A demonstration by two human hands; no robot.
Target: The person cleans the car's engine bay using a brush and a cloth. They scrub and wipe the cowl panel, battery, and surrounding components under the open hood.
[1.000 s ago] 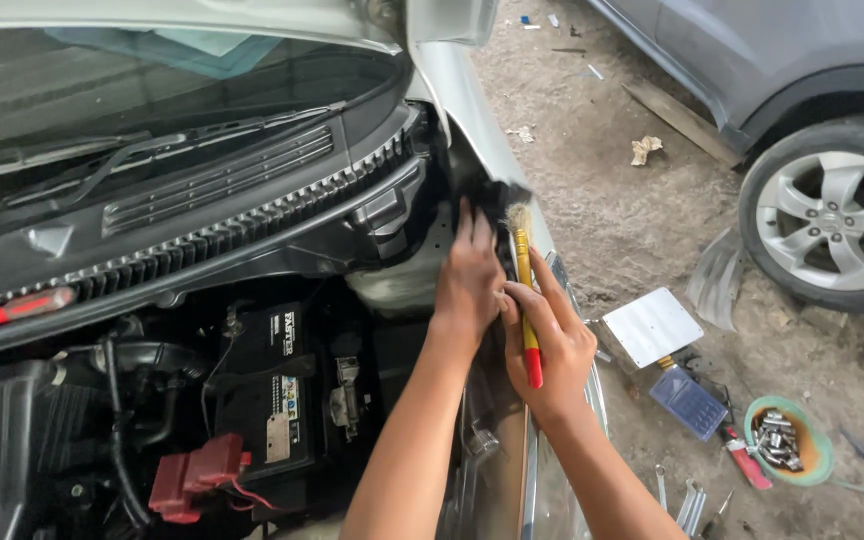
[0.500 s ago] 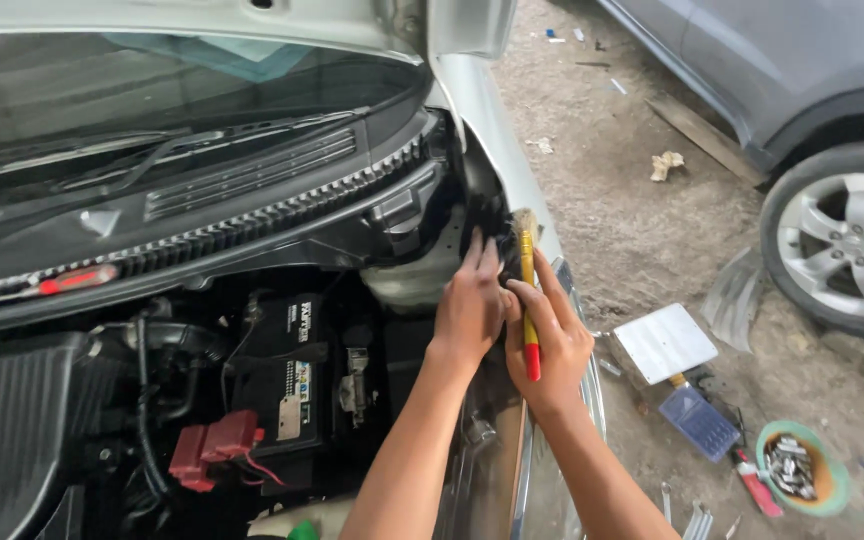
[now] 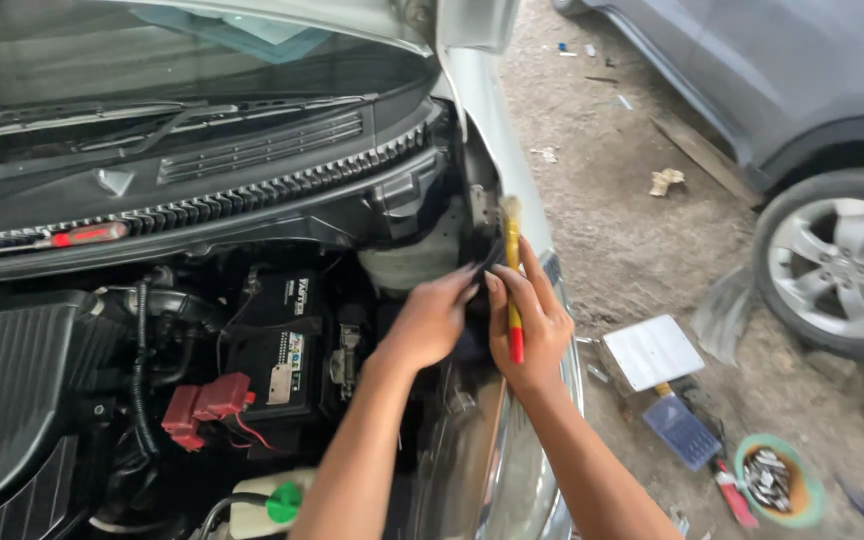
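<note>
Closest to you, your right hand [image 3: 532,325] is wrapped around a slim brush [image 3: 513,285] with a yellow shaft and a red tip at its lower end; your fingers are clamped on the shaft near its middle, thumb on the near side. The brush stands almost upright at the edge of the engine bay, its pale bristle end pointing up beside the white fender [image 3: 497,110]. It looks light and stiff, so a grip at mid-shaft should steer it well; the painted handle may be slick, so keep the thumb pressed.

Just to the left, your left hand [image 3: 432,320] reaches into the dark gap by the fender, fingers together and pinched on a black part [image 3: 482,265] there; what that part is, you cannot tell from here. It looks thin and probably bendy, so hold it close to where it is fastened.

Further in lie the black battery [image 3: 282,355] with its red terminal cover [image 3: 207,405]. Beyond them run the cowl grille [image 3: 252,150] and the windscreen. Off to the right, on the dirt floor, sit a white box [image 3: 652,350] and a small bowl of fasteners [image 3: 774,482], well apart from your hands.
</note>
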